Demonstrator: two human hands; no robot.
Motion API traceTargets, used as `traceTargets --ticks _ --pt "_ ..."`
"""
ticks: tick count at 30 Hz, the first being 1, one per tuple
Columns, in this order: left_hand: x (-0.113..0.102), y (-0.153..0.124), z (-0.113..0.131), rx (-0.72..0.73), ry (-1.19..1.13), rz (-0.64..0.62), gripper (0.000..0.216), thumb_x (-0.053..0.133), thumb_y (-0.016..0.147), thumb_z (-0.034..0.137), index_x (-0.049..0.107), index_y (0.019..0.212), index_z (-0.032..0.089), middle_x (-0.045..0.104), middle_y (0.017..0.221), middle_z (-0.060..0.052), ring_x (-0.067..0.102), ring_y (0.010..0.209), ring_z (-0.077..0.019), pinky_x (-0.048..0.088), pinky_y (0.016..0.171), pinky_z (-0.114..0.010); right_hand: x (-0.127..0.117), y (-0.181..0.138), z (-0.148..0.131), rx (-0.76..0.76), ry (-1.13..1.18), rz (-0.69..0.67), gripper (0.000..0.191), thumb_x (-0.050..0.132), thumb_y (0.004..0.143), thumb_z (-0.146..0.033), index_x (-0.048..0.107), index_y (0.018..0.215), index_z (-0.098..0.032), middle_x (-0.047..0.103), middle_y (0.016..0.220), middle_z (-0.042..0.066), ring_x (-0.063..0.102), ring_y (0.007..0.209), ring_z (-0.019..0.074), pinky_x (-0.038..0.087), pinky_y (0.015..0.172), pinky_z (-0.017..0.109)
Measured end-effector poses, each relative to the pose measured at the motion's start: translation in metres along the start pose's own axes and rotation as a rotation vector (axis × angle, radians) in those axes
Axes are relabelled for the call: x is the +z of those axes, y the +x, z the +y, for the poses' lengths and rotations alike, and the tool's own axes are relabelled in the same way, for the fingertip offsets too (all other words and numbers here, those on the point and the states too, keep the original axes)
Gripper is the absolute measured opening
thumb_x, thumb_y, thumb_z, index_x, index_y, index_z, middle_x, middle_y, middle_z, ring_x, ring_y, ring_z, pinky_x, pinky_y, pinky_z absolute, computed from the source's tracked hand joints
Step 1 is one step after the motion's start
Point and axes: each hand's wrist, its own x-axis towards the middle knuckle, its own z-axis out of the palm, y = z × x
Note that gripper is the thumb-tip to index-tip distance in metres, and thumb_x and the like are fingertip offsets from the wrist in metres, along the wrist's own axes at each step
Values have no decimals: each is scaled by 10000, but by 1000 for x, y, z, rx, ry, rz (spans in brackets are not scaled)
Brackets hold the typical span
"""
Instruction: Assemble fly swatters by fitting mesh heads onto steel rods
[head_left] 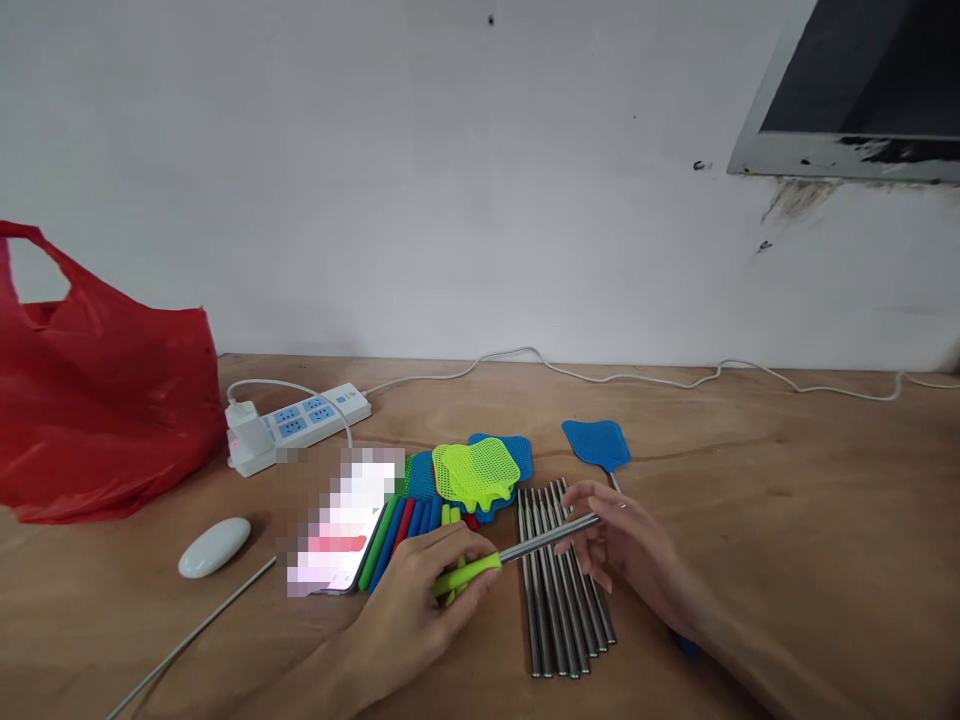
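My left hand (pixel 420 605) is closed around a lime-green handle (pixel 469 575). A metal rod (pixel 544 541) extends from that handle toward the right. At the rod's far end is my right hand (pixel 626 535), its fingers apart and the rod lying against them without a closed grip. Below lies a row of several loose metal rods (pixel 559 610). Beside my left hand are several coloured handle tubes (pixel 401 530) in green, blue, red and lime. Behind them sits a pile of mesh fly swatter heads, with a lime-green head (pixel 480 470) on top. A blue fly swatter (pixel 598 443) lies beyond my right hand.
A lit phone (pixel 345 530), partly pixelated, lies left of the tubes. Further left are a white oval object (pixel 214 547), a power strip (pixel 300 425) with a plugged-in charger, and a red plastic bag (pixel 112 400). A white cable (pixel 637 378) runs along the wall.
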Motion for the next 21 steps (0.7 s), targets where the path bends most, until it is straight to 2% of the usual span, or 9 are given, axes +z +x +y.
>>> traceTargets --ticks 3,6,10,14,21 --pt "-1 0 0 -22 17 22 104 541 981 239 634 938 226 682 825 0 612 704 -162 424 617 -255 0 3 2 -91 68 124 339 778 752 -520 625 832 -228 696 681 13 545 540 124 397 416 192" --pt "-2 0 -2 -35 18 30 103 538 981 252 622 931 222 671 806 3 598 678 -156 410 595 -248 -4 5 8 -160 -17 184 325 826 725 -468 644 803 -211 698 680 17 560 577 125 418 437 187" --pt "-1 1 -3 -48 22 -34 109 519 989 264 614 951 226 656 840 6 599 729 -161 411 636 -254 -6 6 13 -102 -187 105 345 843 684 -486 700 789 -190 708 687 28 587 598 140 463 469 219" --pt "-1 2 -1 -70 52 -145 137 482 1004 283 606 991 226 658 898 -6 609 793 -176 413 688 -266 -5 6 16 -99 -234 60 324 831 690 -484 719 792 -198 722 677 22 570 555 124 451 458 217" --pt "-2 1 6 -104 148 -248 257 403 1037 387 579 935 230 579 718 31 538 659 -164 357 620 -262 -1 2 20 -180 -337 37 244 791 753 -438 737 827 -211 736 683 33 600 574 139 442 471 220"
